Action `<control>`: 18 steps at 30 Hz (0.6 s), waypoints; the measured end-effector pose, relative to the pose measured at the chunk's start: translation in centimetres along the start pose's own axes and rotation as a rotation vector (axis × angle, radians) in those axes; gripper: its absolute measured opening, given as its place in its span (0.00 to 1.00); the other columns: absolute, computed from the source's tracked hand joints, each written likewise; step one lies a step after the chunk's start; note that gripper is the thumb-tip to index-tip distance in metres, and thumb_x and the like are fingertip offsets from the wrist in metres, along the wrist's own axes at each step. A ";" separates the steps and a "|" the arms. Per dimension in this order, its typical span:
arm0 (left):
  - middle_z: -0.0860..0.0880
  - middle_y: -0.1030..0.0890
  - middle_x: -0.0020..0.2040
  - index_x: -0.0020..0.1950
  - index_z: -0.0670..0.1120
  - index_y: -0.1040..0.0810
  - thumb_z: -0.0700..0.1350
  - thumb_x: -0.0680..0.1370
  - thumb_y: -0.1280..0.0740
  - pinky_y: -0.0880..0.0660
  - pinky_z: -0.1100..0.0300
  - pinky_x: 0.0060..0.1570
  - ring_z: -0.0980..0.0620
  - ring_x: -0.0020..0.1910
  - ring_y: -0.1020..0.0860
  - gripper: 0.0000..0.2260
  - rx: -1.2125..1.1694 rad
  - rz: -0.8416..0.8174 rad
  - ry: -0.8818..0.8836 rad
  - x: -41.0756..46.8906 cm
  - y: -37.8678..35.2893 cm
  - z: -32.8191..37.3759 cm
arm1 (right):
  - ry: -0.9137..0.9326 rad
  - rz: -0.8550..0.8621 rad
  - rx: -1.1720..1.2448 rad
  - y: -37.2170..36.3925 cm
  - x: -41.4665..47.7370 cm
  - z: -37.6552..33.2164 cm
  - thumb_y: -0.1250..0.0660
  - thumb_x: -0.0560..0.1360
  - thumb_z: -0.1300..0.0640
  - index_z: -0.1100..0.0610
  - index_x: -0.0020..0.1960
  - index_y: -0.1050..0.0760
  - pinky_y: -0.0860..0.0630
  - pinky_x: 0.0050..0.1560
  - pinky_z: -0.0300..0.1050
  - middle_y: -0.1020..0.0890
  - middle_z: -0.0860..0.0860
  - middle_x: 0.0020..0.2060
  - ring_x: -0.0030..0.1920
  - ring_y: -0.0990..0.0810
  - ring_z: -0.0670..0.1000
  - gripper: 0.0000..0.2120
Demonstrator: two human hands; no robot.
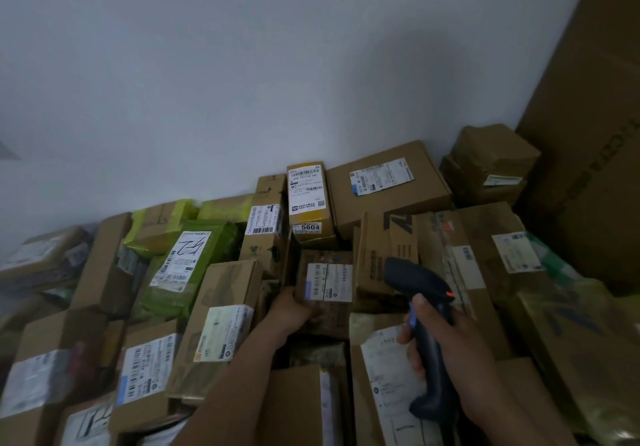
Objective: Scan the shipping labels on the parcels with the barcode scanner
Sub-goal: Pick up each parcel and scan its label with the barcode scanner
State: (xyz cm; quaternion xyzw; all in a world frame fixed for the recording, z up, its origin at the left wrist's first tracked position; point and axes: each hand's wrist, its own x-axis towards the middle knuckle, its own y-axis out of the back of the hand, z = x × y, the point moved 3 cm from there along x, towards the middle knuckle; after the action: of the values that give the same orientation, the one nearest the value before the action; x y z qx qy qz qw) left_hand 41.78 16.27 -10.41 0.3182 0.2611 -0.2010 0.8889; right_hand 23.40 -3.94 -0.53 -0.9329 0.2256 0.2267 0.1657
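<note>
Parcel pile (221,307), scanner (419,283) in right hand (450,352)

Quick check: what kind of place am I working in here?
Probably a parcel storage or sorting room: labelled cardboard parcels piled against a bare wall, and the right hand holds a barcode scanner.

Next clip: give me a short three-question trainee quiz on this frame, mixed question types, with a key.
1. True or false: the right hand grips the barcode scanner.
2. The left hand holds: A) a tape roll; B) the small brown parcel; C) nothing.
3. Fill in: the yellow parcel carries a sticker reading ____.
Key: 1 true; 2 B; 3 5604.
</note>
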 end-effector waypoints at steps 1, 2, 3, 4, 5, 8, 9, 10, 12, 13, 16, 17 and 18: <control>0.54 0.20 0.55 0.52 0.54 0.26 0.40 0.73 0.25 0.25 0.63 0.44 0.59 0.45 0.24 0.15 -0.037 0.021 0.008 0.0 0.3 -0.2 | 0.002 0.000 0.002 0.0 0.0 0.0 0.32 0.63 0.39 0.65 0.42 0.23 0.28 0.21 0.42 0.17 0.59 0.34 0.22 0.25 0.52 0.27; 0.55 0.21 0.52 0.55 0.52 0.28 0.40 0.73 0.24 0.26 0.64 0.41 0.59 0.45 0.24 0.18 -0.076 0.038 0.017 -0.1 0.5 -0.4 | 0.005 0.001 0.003 0.0 0.0 0.0 0.32 0.63 0.39 0.65 0.42 0.23 0.28 0.22 0.42 0.17 0.59 0.34 0.22 0.25 0.52 0.28; 0.56 0.22 0.50 0.58 0.52 0.31 0.40 0.72 0.24 0.26 0.66 0.37 0.58 0.46 0.24 0.22 -0.116 0.042 0.025 -0.3 0.6 -0.5 | 0.009 0.003 0.003 -0.1 0.0 0.1 0.31 0.63 0.38 0.65 0.42 0.23 0.28 0.21 0.43 0.17 0.59 0.34 0.23 0.25 0.52 0.28; 0.56 0.23 0.50 0.60 0.53 0.33 0.41 0.72 0.23 0.26 0.67 0.35 0.58 0.46 0.23 0.24 -0.147 0.037 0.025 -0.4 0.7 -0.5 | 0.014 0.004 0.003 -0.1 0.0 0.1 0.31 0.62 0.38 0.65 0.43 0.23 0.28 0.21 0.42 0.17 0.59 0.34 0.23 0.24 0.52 0.28; 0.56 0.23 0.50 0.61 0.54 0.34 0.41 0.72 0.23 0.26 0.69 0.33 0.58 0.46 0.22 0.26 -0.157 0.031 0.021 -0.6 0.8 -0.5 | 0.017 0.003 0.003 -0.1 0.0 0.2 0.31 0.62 0.38 0.65 0.43 0.23 0.27 0.22 0.42 0.17 0.59 0.34 0.23 0.24 0.52 0.28; 0.57 0.23 0.51 0.60 0.58 0.35 0.43 0.72 0.22 0.26 0.70 0.31 0.59 0.47 0.22 0.27 -0.114 0.024 -0.011 -1.1 1.2 -0.1 | 0.015 0.000 0.007 -0.1 0.1 0.4 0.31 0.63 0.38 0.64 0.43 0.23 0.27 0.22 0.42 0.17 0.59 0.34 0.23 0.24 0.52 0.27; 0.58 0.23 0.51 0.61 0.59 0.34 0.44 0.71 0.22 0.27 0.70 0.32 0.61 0.46 0.23 0.27 -0.069 0.036 -0.036 -1.2 1.4 0.1 | 0.015 0.000 0.007 -0.1 0.1 0.4 0.31 0.63 0.38 0.64 0.43 0.23 0.27 0.22 0.42 0.17 0.59 0.34 0.23 0.24 0.52 0.27; 0.59 0.24 0.51 0.63 0.58 0.33 0.45 0.71 0.22 0.27 0.70 0.33 0.62 0.46 0.24 0.27 -0.022 0.053 -0.064 -1.3 1.5 0.3 | 0.017 0.000 0.006 -0.1 0.2 0.4 0.30 0.63 0.38 0.64 0.43 0.23 0.27 0.21 0.42 0.17 0.59 0.34 0.23 0.24 0.52 0.27; 0.61 0.25 0.50 0.69 0.55 0.33 0.45 0.71 0.23 0.26 0.69 0.36 0.61 0.47 0.24 0.30 0.046 0.092 -0.103 -1.5 1.7 0.7 | 0.018 0.003 -0.006 -0.2 0.3 0.5 0.30 0.62 0.37 0.64 0.42 0.23 0.27 0.22 0.42 0.16 0.59 0.34 0.23 0.24 0.52 0.29; 0.60 0.25 0.52 0.72 0.52 0.34 0.46 0.71 0.23 0.24 0.67 0.41 0.58 0.49 0.23 0.33 0.062 0.111 -0.107 -1.8 1.7 1.0 | 0.014 0.005 -0.014 -0.2 0.3 0.5 0.30 0.62 0.36 0.64 0.42 0.22 0.27 0.22 0.42 0.16 0.60 0.34 0.23 0.24 0.53 0.29; 0.49 0.26 0.66 0.78 0.46 0.40 0.52 0.71 0.23 0.24 0.56 0.58 0.48 0.62 0.24 0.42 0.161 0.142 -0.113 -2.9 1.4 1.9 | -0.005 0.001 -0.037 -0.3 0.2 0.3 0.30 0.62 0.36 0.64 0.42 0.22 0.26 0.23 0.43 0.16 0.59 0.34 0.23 0.23 0.53 0.29; 0.47 0.27 0.69 0.79 0.45 0.42 0.52 0.71 0.23 0.25 0.55 0.61 0.47 0.65 0.26 0.43 0.202 0.152 -0.119 -3.3 1.3 2.2 | -0.010 -0.001 -0.045 -0.4 0.1 0.1 0.30 0.63 0.37 0.64 0.42 0.22 0.26 0.23 0.42 0.16 0.59 0.33 0.23 0.23 0.53 0.28; 0.46 0.27 0.70 0.79 0.44 0.42 0.52 0.71 0.23 0.27 0.56 0.61 0.47 0.66 0.26 0.43 0.232 0.174 -0.128 -3.7 1.2 2.5 | -0.014 -0.005 -0.053 -0.5 -0.1 -0.1 0.31 0.64 0.38 0.64 0.41 0.22 0.26 0.22 0.42 0.17 0.58 0.32 0.23 0.23 0.52 0.27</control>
State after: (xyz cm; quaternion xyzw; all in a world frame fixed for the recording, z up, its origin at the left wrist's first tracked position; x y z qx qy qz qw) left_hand 40.36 16.14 -5.98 0.4265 0.1504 -0.1719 0.8752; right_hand 23.63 -3.52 -0.27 -0.9360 0.2159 0.2385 0.1429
